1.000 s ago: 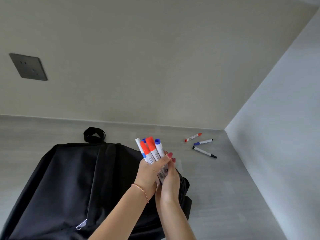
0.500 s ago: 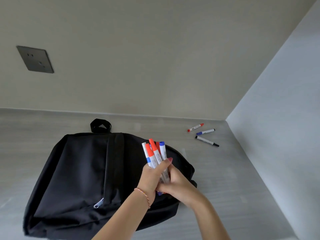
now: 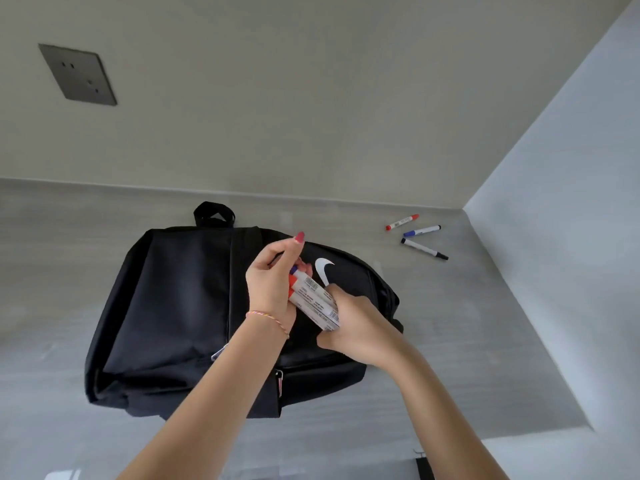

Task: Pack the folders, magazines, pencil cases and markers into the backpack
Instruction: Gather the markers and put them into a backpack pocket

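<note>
Two walls meet at a corner around 1 o'clock, and the grey desk (image 3: 450, 341) runs up to both of them. On the rear wall, out at 10 o'clock, sits a dark socket plate (image 3: 78, 75). A black backpack (image 3: 173, 323) lies flat on the middle of the desk, its carry loop (image 3: 214, 213) pointing to 12 o'clock and a white swoosh logo (image 3: 323, 269) showing on the front panel. A zip pull (image 3: 219, 351) shows beside the left forearm, at the backpack's 6 o'clock side.

Both hands hover over the backpack's front panel. The left hand (image 3: 270, 289), with a thin braided bracelet (image 3: 268, 318) at the wrist, has its fingers curled round the capped ends of a bundle of markers (image 3: 313, 301); its forefinger sticks up free. The right hand (image 3: 360, 327), at 4 o'clock from the left, has its fingers closed on the bundle's other end. The bundle slants from 10 o'clock down to 4 o'clock, white barrels with barcodes, orange-red and blue caps at the upper end.

Near the wall corner, at 2 o'clock from the backpack and well apart from it, three loose markers lie on the desk: a red marker (image 3: 402, 222), a blue marker (image 3: 421, 231) and a black marker (image 3: 424, 249).
</note>
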